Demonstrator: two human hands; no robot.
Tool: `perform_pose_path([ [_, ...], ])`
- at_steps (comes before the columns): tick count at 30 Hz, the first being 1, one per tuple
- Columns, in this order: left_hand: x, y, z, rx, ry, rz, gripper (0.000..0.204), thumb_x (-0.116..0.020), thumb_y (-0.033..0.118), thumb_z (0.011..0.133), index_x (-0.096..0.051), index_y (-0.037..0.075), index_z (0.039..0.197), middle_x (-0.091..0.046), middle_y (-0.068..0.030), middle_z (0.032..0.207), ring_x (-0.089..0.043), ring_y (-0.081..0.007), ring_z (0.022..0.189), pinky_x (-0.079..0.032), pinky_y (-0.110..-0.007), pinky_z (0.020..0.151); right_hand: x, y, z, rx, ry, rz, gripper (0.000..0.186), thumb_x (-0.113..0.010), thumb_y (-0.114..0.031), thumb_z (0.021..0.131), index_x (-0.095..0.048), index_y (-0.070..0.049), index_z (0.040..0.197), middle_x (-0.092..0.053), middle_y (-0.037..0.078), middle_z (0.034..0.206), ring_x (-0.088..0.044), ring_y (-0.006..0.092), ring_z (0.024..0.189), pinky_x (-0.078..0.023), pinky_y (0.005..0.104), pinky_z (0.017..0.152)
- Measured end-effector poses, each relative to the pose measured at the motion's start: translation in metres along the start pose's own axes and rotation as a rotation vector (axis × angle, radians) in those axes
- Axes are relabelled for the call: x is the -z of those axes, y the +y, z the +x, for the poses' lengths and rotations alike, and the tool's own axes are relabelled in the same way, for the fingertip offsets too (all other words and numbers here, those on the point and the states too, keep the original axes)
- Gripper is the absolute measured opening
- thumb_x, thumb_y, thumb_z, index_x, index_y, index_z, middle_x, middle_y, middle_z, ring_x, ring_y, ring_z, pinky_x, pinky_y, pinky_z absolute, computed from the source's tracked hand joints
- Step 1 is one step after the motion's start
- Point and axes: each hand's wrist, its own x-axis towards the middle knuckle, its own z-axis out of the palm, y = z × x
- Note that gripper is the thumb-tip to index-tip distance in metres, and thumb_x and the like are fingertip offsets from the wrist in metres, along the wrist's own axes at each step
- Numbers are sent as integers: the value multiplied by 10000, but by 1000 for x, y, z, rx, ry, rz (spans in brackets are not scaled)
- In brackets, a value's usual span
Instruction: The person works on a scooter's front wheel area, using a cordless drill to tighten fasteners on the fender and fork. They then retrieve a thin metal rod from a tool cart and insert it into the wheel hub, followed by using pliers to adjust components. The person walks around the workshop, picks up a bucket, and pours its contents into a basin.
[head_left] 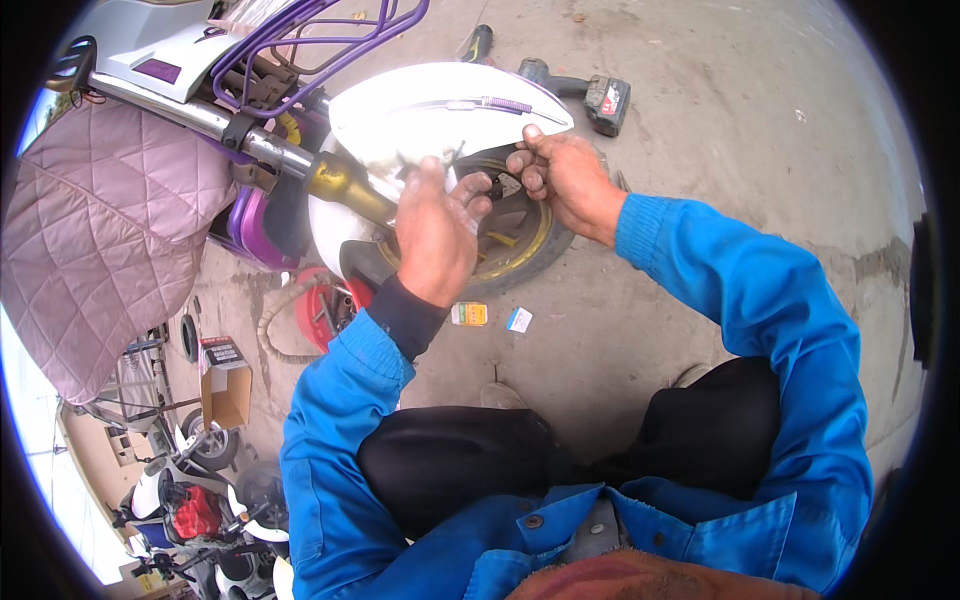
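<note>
A white scooter front fender (450, 100), with a thin purple-and-silver trim strip, sits over a yellow-rimmed wheel (518, 245) beside a gold-and-chrome fork (350, 190). My left hand (437, 225) is at the fender's underside, right of the fork, fingers bent; what they grip is hidden. My right hand (565, 175) is at the fender's lower right edge with fingers curled and thumb raised; anything in it is too small to name.
A cordless impact wrench (600, 100) lies behind the fender. Small packets (469, 314), a red hose reel (318, 305) and a cardboard box (225, 390) are on the ground. A quilted cover (105, 220) hangs left; parked scooters (200, 510) stand lower left.
</note>
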Motion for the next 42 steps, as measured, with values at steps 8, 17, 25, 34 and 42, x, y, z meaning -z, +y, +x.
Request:
perform_pose_path([
  [8, 9, -1, -2, -26, -12, 22, 322, -521, 329, 1138, -482, 75, 1333, -565, -68, 1332, -636, -231, 949, -494, -357, 743, -2, -2, -4, -42, 28, 92, 238, -578, -306, 1122, -606, -103, 1001, -642, -14, 884, -462, 72, 682, -395, 268, 629],
  [17, 0, 2, -4, -43, 47, 51, 235, -541, 299, 1134, -515, 93, 1245, -572, -25, 1155, -614, -204, 915, -461, -335, 734, 10, -10, 1, -75, -56, 22, 262, -563, -312, 1127, -602, -98, 981, -655, -8, 866, -497, 65, 676, -409, 250, 605],
  [25, 4, -2, -5, -61, 34, 202, 416, -520, 398, 1132, -523, 27, 1321, -561, -29, 1063, -580, -187, 844, -430, -331, 711, 120, -63, 33, 165, -100, -1021, 264, -607, -265, 1062, -706, -22, 1038, -752, 131, 936, -709, 208, 836, -556, 342, 736],
  [34, -6, -1, -8, -64, 78, 246, 359, -521, 450, 1126, -554, 99, 1060, -472, 3, 770, -558, -193, 708, -407, -332, 669, 178, -26, 210, 910, 260, -1876, 346, -666, -152, 939, -642, -30, 1262, -669, 199, 1266, -631, 371, 1228, -488, 464, 1039],
  [42, 9, -7, -9, -109, 27, 304, 384, -442, 450, 1152, -494, 95, 1287, -580, -30, 911, -532, -174, 654, -418, -306, 640, 126, 1, 292, 944, 38, -1748, 490, -662, -64, 862, -627, -59, 1350, -641, 184, 1312, -606, 372, 1263, -472, 472, 1083],
])
